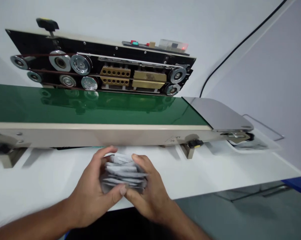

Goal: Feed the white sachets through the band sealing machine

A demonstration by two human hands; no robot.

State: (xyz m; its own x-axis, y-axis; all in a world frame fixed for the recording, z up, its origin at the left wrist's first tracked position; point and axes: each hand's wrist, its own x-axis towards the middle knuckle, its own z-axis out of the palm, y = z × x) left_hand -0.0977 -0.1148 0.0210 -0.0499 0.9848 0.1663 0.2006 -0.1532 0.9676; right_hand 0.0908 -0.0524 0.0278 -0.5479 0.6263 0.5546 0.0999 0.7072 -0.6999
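Fingers of left hand and right hand curl part-closed around stacked packets; even pressure from both sides should keep edges aligned.

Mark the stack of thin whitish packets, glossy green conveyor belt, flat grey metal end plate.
Stack of thin whitish packets (pixel 125 170): head view, front edges.
Glossy green conveyor belt (pixel 102 112): head view, bare top surface.
Grey metal end plate (pixel 216 114): head view, top face.

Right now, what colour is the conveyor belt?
The belt is dark green and glossy, best seen in the head view.
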